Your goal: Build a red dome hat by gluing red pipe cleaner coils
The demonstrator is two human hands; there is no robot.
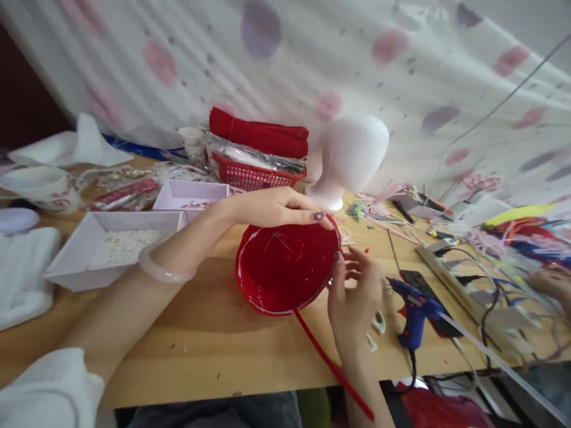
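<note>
A round red bowl-shaped piece [285, 270] is tilted with its hollow side facing me, a whitish line running around its rim. My left hand [285, 208] lies over its upper edge, fingers together and reaching to the upper right rim. My right hand [357, 291] holds the right rim, thumb on the inner side and fingers behind it, slightly blurred. From the lower rim a thin red strip [332, 365] hangs down across my right forearm. To the right of my right hand lies a blue glue gun [414, 312] with a long clear glue stick.
White trays of beads [113, 276] and gems [191, 193] stand left. Behind are a red basket [259, 177] and a white foam head [354, 154]. A power strip [473, 297], phone [432, 303] and cables lie right. Another person's hand [553, 282] shows at the right edge.
</note>
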